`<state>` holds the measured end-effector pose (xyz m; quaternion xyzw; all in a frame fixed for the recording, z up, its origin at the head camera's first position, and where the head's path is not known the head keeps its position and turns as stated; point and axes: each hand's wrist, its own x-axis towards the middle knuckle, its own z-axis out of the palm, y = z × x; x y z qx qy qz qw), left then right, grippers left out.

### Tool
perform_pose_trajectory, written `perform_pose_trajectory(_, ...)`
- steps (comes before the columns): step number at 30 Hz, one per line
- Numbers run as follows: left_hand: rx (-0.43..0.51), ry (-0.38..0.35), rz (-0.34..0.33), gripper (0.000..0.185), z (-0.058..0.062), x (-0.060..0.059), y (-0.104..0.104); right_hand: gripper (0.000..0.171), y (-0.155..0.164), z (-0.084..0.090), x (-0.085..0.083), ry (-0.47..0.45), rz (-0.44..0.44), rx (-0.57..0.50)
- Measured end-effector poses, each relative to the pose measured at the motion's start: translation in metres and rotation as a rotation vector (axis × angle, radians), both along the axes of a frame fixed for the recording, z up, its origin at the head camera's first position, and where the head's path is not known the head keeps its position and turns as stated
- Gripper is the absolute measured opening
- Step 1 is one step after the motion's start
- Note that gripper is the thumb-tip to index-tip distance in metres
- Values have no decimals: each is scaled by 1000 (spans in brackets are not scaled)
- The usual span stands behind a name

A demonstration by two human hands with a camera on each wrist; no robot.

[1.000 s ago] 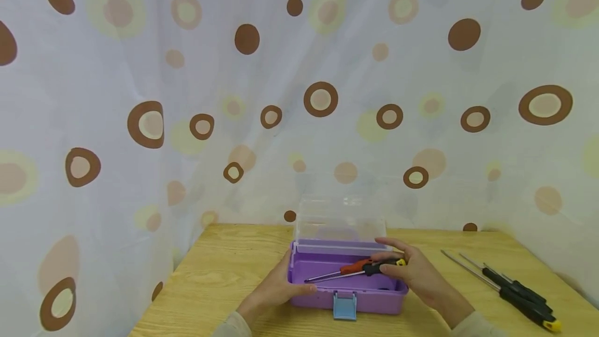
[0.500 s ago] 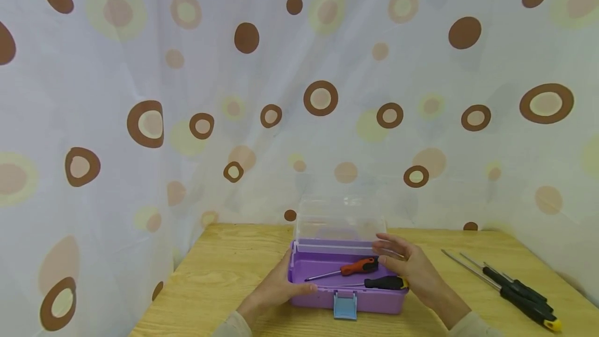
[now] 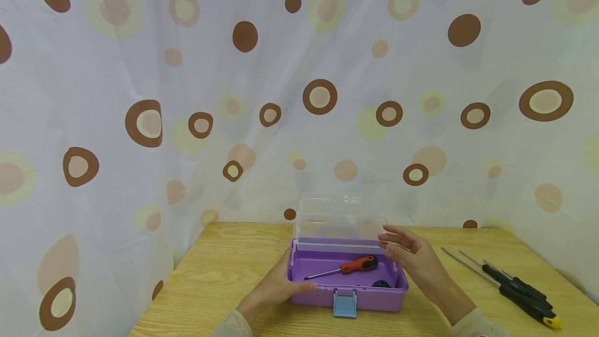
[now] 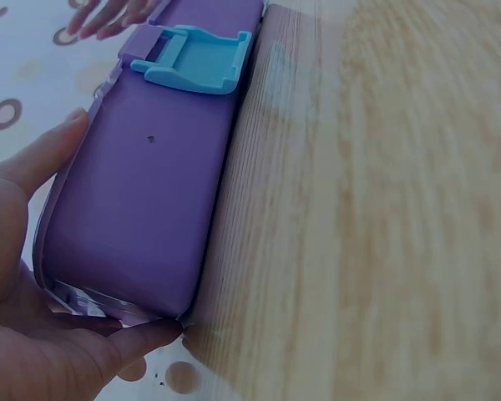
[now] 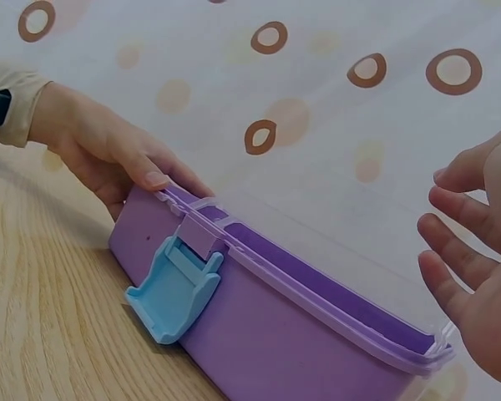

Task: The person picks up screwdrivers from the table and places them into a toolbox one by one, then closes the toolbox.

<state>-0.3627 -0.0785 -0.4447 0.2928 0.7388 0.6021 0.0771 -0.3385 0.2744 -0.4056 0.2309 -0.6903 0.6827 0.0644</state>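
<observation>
My left hand (image 3: 276,289) grips the left end of the purple box (image 3: 346,295), thumb on the front rim, fingers round the side wall. My right hand (image 3: 412,261) hovers released, fingers loose and spread, above the box's right end, holding nothing, next to the raised clear lid (image 3: 339,220). Between my hands, inside the box, an orange-handled screwdriver (image 3: 348,267) lies tip toward my left hand; a black-handled one (image 3: 381,283) sits just below my right hand, mostly hidden by the front wall. Blue latch (image 3: 344,304) hangs on the front, between both wrists. Further right of my right hand, black screwdrivers (image 3: 510,287) lie on the wooden table (image 3: 220,274).
</observation>
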Motion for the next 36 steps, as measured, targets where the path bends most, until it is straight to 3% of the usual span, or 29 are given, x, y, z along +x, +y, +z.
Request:
perform_pose_trajectory(7,-21,12,24,119,-2,-2,0,41,1,3,2,-40,50,-11)
perform_pose_trajectory(13,-17,9,24,120,-3,-2,-1,43,2,5,2,-59,42,-2)
perform_pose_trajectory(25,-19,14,19,120,-1,-2,1,43,11,4,6,-44,97,3)
perform_pose_trajectory(36,-7,4,8,118,2,1,1,43,32,4,11,-65,34,51)
